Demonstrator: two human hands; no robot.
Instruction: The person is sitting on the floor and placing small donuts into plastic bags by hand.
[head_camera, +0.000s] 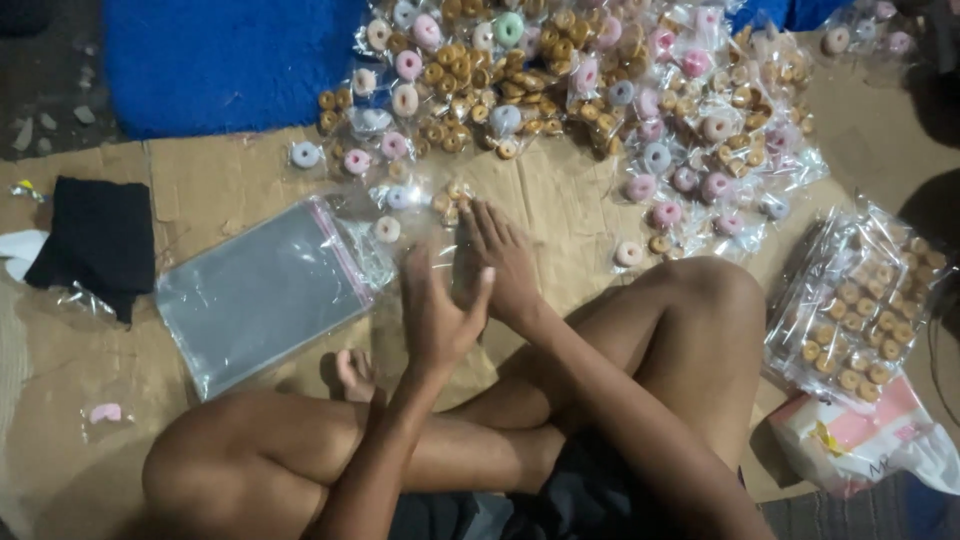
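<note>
Both hands meet in front of our crossed legs, low over the cardboard sheet (560, 200) that covers the floor. Our left hand (437, 315) stands edge-up with the palm turned to the right, fingers loosely extended and close together, thumb raised toward the other hand; we cannot tell whether it grips anything. Our right hand (500, 262) lies flatter, palm down, its fingers stretched forward and slightly spread, the tips reaching a small clear packet of ring-shaped snacks (450, 203) that rests on the cardboard just ahead of them. Whether the fingertips pinch the packet's plastic or only touch it is too blurred for us to say. Both forearms run up from the lower edge of the view, the left one rising between our knees, the right one crossing over the right thigh. Just left of the hands lies a stack of empty clear bags (265, 290) with a pink sealing strip along one edge, flat on the cardboard. Beyond the hands spreads a wide heap of filled packets (590, 90), brown rings mixed with pink, white, blue and green ones. To the right, beside our knee, sits a larger clear bag of brown rings (860, 310). A black cloth (95, 240) lies at far left.
</note>
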